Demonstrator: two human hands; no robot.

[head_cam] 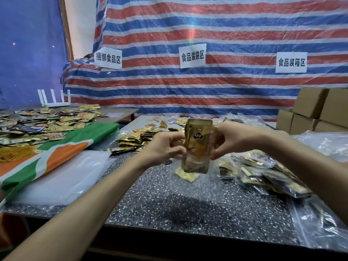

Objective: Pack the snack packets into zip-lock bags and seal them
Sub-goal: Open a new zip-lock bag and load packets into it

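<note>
Grey speckled worktop: carries the packing work across its whole width.
Left hand: fingers curled, pinching the left edge of the zip-lock bag.
Right hand: fingers curled, gripping the bag's right edge near its mouth.
Zip-lock bag: held upright between both hands, lifted off the worktop, mouth upward and apparently not yet sealed.
Snack packets: gold foil, stacked on end inside the bag, their tops standing out at the mouth.
Handling: probably light, judging by the fingertip hold. The film looks thin, floppy and slick, and the foil packets are likely to slide against each other, so a tilt could spill them.
Where to hold: both top corners beside the zip strip, then pinch along the strip to close it.
Packet print: white characters on a dark patch, too small to read surely; red print on the bag's right edge, unreadable.
Loose packet: gold, lying flat just below the bag.
Filled bags: heaped to the right.
Empty bag stack: clear film, to the left.
Loose packet pile: beyond the left hand.
Cardboard boxes: stacked far right.
Striped tarpaulin: red, blue and white, backdrop carrying the signs.
Left sign: 捆绑食品区.
Middle sign: 食品装袋区.
Right sign: 食品装箱区.
</note>
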